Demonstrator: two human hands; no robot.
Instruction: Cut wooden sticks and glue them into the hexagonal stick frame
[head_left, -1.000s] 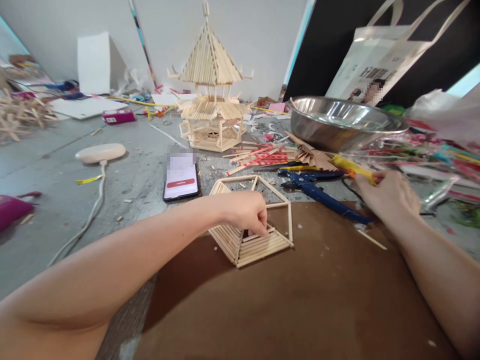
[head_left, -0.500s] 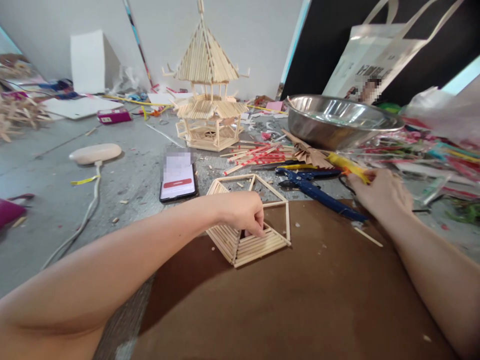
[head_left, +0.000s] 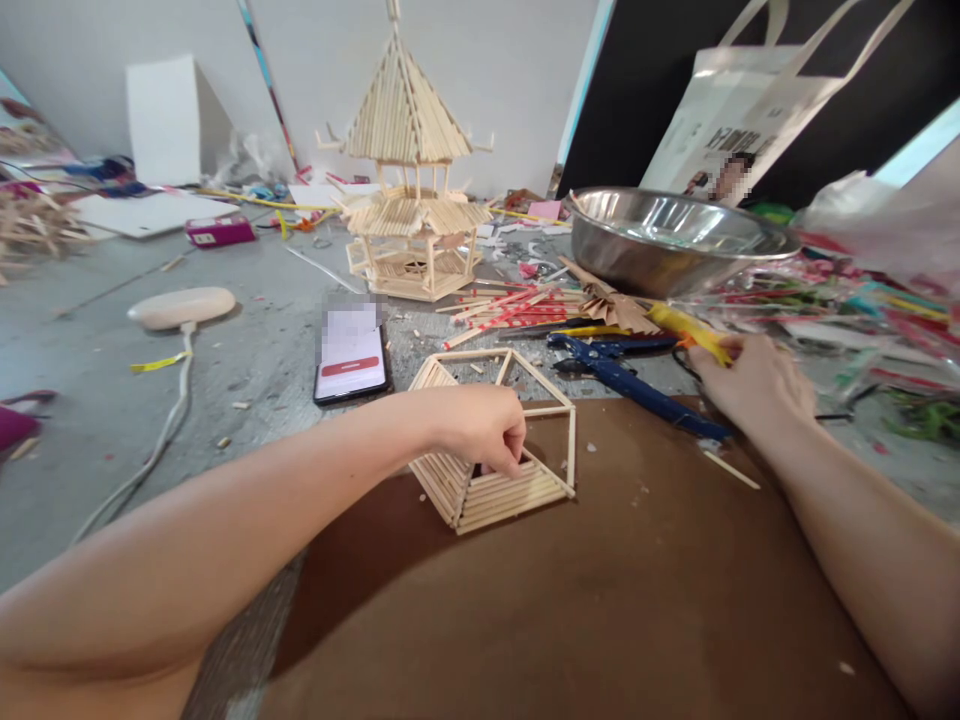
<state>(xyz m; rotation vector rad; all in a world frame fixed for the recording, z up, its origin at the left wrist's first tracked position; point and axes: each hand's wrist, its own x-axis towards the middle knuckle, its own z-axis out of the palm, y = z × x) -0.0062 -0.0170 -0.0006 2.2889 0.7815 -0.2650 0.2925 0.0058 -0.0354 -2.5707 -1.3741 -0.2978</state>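
A hexagonal frame of thin wooden sticks lies on a brown board, two of its sections filled with rows of sticks. My left hand is closed over its middle, fingers curled down at the inner edge of the filled front section; the fingertips are partly hidden. My right hand has its fingers closed around the near end of a yellow glue gun with an orange part, lying by the metal basin. Blue-handled cutting pliers rest between the hands.
Behind stands a stick-built pagoda. A phone lies left of the frame, red-tipped sticks beyond it. A steel basin is at back right, beside plastic scraps. A white corded device lies left.
The whole view has shifted slightly, moving things a little leftward in the picture. Both hands keep nearly the same positions on the frame and the glue gun.
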